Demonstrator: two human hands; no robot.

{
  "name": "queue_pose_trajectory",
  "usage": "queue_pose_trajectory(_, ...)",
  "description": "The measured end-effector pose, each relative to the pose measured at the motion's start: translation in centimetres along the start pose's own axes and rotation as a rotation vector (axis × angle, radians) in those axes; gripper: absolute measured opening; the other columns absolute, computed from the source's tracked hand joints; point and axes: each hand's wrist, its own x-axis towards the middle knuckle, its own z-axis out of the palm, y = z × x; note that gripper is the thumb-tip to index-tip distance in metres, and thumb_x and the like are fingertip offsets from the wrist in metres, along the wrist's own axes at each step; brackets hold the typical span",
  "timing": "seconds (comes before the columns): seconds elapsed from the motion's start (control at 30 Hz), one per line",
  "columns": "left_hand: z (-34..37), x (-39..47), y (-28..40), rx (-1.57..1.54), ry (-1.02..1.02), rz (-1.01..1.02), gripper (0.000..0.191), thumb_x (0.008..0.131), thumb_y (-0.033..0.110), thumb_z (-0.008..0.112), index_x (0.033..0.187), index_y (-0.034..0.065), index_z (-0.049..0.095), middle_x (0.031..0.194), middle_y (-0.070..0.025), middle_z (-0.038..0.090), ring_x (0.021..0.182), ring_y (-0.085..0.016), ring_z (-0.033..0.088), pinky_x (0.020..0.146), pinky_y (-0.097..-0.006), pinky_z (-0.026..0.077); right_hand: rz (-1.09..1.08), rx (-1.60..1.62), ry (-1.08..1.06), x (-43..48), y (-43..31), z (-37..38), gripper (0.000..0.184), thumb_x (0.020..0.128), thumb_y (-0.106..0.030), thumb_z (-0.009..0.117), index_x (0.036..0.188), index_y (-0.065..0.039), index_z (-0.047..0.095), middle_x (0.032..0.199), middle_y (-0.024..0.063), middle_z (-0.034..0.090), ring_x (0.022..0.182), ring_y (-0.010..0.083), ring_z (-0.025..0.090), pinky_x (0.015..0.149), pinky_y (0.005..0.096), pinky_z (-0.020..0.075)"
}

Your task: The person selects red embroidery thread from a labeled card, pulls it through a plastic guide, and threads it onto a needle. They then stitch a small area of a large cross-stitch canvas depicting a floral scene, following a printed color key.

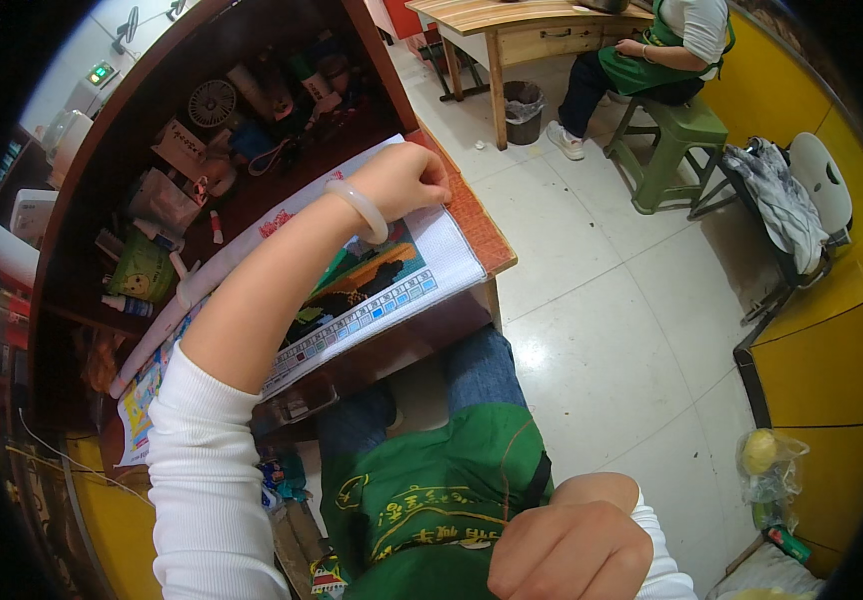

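Observation:
My left hand (405, 176), with a pale bangle (356, 210) on the wrist, rests at the right edge of a white cross-stitch fabric (461, 244). Its thumb and fingers are curled together at that edge, pinching the cloth. A partly stitched picture (371, 274) in black, green and orange shows under the forearm, above a printed row of colour symbols (360, 322). Low in view, my right hand (574, 551) is curled in front of my green apron (431, 465), back of the hand up. A thin reddish thread (507, 472) runs down the apron to it; its fingertips are hidden.
The fabric's far side is rolled into a tube (214, 274) on the wooden desk (476, 217). Behind it, a dark shelf holds a small fan (212, 103), a green container (139, 266) and bottles. A seated person (664, 60) on a green stool (668, 142) and a folding chair (788, 202) stand right.

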Motion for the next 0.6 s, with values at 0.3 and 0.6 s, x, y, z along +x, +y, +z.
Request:
queue_pose_trajectory(0.3, 0.16, -0.07, 0.46, 0.155, -0.09, 0.072, 0.01, 0.069, 0.007, 0.061, 0.073, -0.0022, 0.06, 0.07, -0.0143, 0.06, 0.064, -0.023, 0.058, 0.061, -0.0299, 0.046, -0.023, 0.011, 0.028, -0.06, 0.34, 0.23, 0.009, 0.076, 0.003, 0.061, 0.078, 0.012, 0.058, 0.068, 0.0184, 0.054, 0.043, 0.0199, 0.044, 0.036, 0.0281, 0.0313)
queue_pose_trajectory(0.6, 0.74, 0.18, 0.46, 0.173, -0.009, 0.12, 0.011, 0.075, 0.009, 0.058, 0.074, -0.0022, 0.057, 0.071, -0.015, 0.06, 0.066, -0.024, 0.058, 0.062, -0.0303, 0.046, -0.026, 0.013, 0.039, -0.16, 0.04, 0.37, 0.009, 0.076, 0.004, 0.061, 0.077, 0.012, 0.058, 0.068, 0.0182, 0.054, 0.043, 0.0198, 0.044, 0.036, 0.0278, 0.0313)
